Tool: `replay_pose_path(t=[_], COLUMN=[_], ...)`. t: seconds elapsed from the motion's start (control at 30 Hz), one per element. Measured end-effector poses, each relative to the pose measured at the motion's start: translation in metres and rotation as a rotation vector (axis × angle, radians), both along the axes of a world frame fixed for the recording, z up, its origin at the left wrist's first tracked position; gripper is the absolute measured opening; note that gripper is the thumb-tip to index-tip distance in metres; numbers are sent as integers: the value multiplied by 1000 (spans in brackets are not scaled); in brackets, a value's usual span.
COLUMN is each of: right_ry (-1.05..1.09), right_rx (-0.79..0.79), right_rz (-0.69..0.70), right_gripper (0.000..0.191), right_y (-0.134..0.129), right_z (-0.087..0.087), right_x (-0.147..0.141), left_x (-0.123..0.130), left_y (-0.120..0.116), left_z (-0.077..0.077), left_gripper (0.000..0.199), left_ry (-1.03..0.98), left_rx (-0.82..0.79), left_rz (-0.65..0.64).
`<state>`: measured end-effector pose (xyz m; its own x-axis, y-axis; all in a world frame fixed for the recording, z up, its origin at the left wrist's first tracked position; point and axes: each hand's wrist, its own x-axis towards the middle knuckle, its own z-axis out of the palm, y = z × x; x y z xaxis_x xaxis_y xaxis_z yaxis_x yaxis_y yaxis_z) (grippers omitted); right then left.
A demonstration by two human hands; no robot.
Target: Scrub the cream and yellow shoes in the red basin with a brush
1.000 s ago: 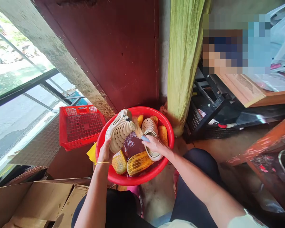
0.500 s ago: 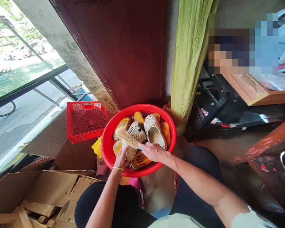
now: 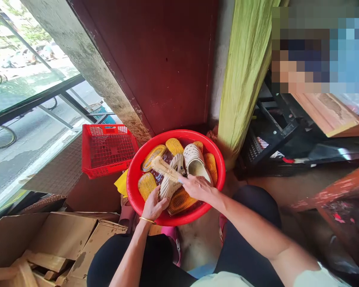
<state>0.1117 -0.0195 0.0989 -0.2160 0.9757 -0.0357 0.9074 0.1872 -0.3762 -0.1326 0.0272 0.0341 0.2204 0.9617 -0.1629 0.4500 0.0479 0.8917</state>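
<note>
A red basin [image 3: 132,181] holds dark water, several yellow slippers [image 3: 147,186] and two pale clogs. My left hand [image 3: 154,204] is closed on the near end of one pale clog [image 3: 166,189], which is tipped on its side so its ridged edge shows. My right hand [image 3: 199,186] grips the handle of a scrub brush [image 3: 167,169]; its bristled head lies across that clog, reaching over its far-left side. The other pale clog [image 3: 194,157], with holes in its top, rests upright at the right of the basin, partly behind my right hand.
Left of the basin stands a red plastic crate [image 3: 109,149]. Cardboard boxes [image 3: 62,235] with wood pieces lie at lower left. Behind are a dark red door [image 3: 161,63] and a green-wrapped post [image 3: 242,75]. A wooden table [image 3: 332,111] is at right, near a blurred-out person.
The held clog has been turned, now showing its side and ridged edge. The brush has shifted slightly right and down along with my right hand. The view has moved a little.
</note>
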Motion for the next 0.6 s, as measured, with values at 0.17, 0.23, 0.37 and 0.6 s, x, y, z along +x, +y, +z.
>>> replay_pose_path(t=[0.17, 0.23, 0.37, 0.6], right_ry=[-67, -98, -106, -72], right_rx=[4, -1, -6, -8], right_rz=[-40, -141, -157, 18], right_gripper=[51, 50, 51, 54], right_y=[7, 17, 19, -2], right_z=[-8, -13, -18, -26], right_x=[8, 15, 13, -5], left_x=[-11, -15, -20, -20], left_y=[3, 5, 8, 2], left_z=[2, 8, 15, 17], left_gripper=[72, 75, 76, 65], left_ry=[112, 166, 223, 270], left_rx=[76, 144, 203, 316], left_rz=[-46, -67, -126, -124])
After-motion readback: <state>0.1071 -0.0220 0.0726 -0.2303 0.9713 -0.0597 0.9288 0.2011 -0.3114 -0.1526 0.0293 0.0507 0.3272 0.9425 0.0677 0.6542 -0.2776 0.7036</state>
